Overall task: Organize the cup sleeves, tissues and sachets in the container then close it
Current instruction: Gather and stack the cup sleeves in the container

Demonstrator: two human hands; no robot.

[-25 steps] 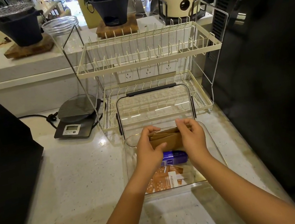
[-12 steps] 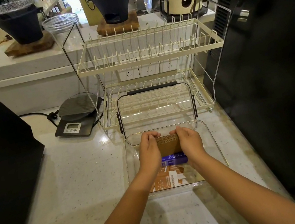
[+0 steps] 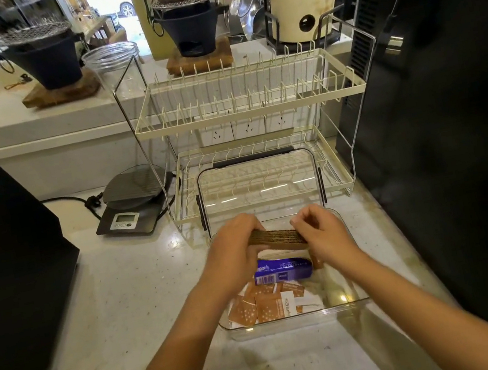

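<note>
Right, the pale speckled counter [image 3: 120, 304] fills the near and mid view, w/ a big black appliance [image 3: 455, 131] on the right and another black box [image 3: 1, 276] on the left edge. Far centre stands a cream two-tier dish rack [image 3: 248, 112], both tiers bare. Left of its lower tier sits a dark kitchen scale [image 3: 133, 204] w/ a small display facing near. On the raised ledge beyond: a clear glass jar [image 3: 112, 63] and two dark pots on wooden boards, far left and far centre.

Near centre, just in front of the rack, is the clear plastic container [image 3: 351, 299], open; its see-through lid [image 3: 257, 182] stands upright at the far side, leaning at the rack's lower tier. Inside, at the near end, lie the orange sachets [image 3: 266, 303] in a loose pile. Just beyond them, across the middle, lies the purple tissue pack [image 3: 283, 269].

Above the far part of the container, both hands hold the brown stack of cup sleeves [image 3: 278, 237] edge-up. Left hand [image 3: 235, 251] has fingers curled over the stack's left end, thumb on the near face. Right hand [image 3: 323, 236] grips the right end, fingers bent and bunched close on top. Can't tell if the stack touches the container floor.
</note>
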